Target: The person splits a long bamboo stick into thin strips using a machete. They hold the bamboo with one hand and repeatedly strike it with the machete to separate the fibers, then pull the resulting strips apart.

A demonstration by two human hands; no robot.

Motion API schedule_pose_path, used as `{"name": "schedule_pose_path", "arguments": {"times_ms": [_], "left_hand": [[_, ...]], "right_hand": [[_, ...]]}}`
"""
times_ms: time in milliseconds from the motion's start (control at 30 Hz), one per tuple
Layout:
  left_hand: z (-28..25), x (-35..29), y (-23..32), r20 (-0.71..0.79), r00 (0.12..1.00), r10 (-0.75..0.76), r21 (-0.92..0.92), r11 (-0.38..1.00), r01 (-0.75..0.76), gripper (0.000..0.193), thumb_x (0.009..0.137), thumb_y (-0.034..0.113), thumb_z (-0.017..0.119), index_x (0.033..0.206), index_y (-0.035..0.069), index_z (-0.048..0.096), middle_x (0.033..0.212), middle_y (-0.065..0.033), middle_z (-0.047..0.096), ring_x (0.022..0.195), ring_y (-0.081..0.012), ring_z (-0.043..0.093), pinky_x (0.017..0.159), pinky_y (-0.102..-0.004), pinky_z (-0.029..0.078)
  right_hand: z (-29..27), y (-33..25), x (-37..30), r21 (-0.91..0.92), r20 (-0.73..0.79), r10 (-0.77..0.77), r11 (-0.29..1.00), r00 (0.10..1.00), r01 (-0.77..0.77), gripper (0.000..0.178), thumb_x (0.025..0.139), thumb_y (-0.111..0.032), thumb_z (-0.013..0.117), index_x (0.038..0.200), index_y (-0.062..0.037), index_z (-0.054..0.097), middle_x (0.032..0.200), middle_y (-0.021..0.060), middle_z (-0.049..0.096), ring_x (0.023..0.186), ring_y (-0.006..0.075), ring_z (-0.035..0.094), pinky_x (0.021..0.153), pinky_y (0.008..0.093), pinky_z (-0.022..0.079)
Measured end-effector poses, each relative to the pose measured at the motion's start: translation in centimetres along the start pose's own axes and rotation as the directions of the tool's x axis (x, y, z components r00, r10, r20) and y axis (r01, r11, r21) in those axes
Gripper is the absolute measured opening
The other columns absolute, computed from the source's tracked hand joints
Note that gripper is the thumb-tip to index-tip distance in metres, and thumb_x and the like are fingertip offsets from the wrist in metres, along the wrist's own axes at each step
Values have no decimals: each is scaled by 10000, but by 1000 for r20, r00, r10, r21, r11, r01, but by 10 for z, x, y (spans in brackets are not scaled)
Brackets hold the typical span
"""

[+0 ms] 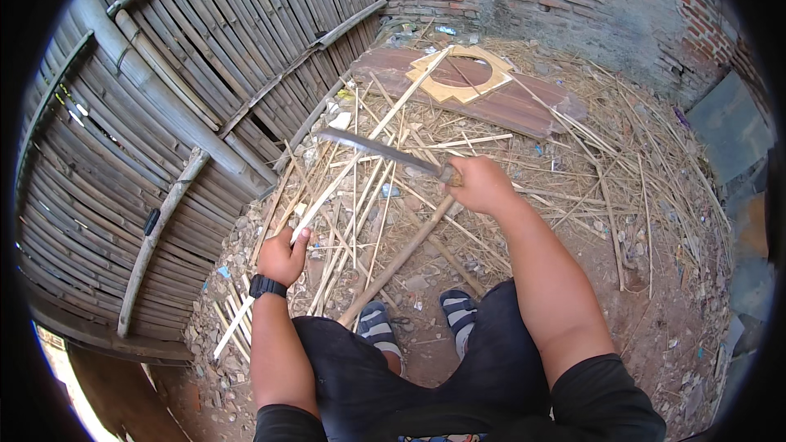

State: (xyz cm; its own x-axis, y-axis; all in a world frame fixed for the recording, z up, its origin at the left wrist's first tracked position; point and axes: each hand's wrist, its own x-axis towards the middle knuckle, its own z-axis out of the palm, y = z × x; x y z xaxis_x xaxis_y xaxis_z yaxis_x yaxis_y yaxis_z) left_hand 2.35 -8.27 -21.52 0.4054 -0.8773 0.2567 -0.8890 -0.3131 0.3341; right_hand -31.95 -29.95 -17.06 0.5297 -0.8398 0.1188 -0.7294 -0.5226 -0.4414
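- Nearest, a person in dark trousers (426, 397) looked down at their own feet, which wore striped footwear (377, 326).
- At the left, the left hand (282, 259), with a black watch (268, 286) above it on the wrist, was closed around a long pale strip (329, 196), which slanted from lower left to upper right.
- To the right, the right hand (481, 186) was clenched on the handle of a large knife (393, 152); its blade pointed left, across the strip as seen from above. Whether they touched, one could not tell.
- Beneath, a thick pole (397, 263) lay aslant among scattered thin sticks (606, 205).
- Beyond, a yellowish panel (450, 94) with a round hole rested on a brown board (540, 113).
- Farthest, a slatted wall (270, 41) rose at left and a brick wall (573, 8) behind.
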Motion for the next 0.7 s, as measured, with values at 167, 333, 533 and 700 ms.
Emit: {"name": "schedule_pose_path", "arguments": {"times_ms": [167,333,533,700], "left_hand": [[-10,-10,-6,-59,998,-9,76,997,14,537,973,524,581,807,14,611,645,-225,622,647,-444,631,605,-517,492],[-9,-5,9,-56,998,-20,138,990,27,509,950,519,614,819,27,623,682,-222,655,688,-440,663,633,-525,518],[-4,-3,8,-56,998,-5,120,993,11,525,956,533,601,809,28,603,689,-218,654,685,-438,656,640,-523,515],[-10,-7,8,-78,997,-3,134,991,13,534,956,542,599,792,34,591,679,-212,647,674,-434,650,635,-520,512]], "right_hand": [[-7,-8,3,-6,34,-15,1000,999,15,227,847,-264,741,1005,-112,685,898,162,713,898,366,697,788,476,552],[-2,42,12,194,-266,371,925,890,-328,291,874,-295,736,1049,-70,683,897,176,716,885,371,699,798,487,547],[-1,8,-2,29,-66,67,997,996,-65,304,849,-335,765,1010,-92,679,918,183,709,878,391,684,773,482,536],[-4,3,7,-24,-13,91,996,996,-91,269,850,-285,744,1048,-117,675,953,167,716,924,374,690,802,482,548]]}}
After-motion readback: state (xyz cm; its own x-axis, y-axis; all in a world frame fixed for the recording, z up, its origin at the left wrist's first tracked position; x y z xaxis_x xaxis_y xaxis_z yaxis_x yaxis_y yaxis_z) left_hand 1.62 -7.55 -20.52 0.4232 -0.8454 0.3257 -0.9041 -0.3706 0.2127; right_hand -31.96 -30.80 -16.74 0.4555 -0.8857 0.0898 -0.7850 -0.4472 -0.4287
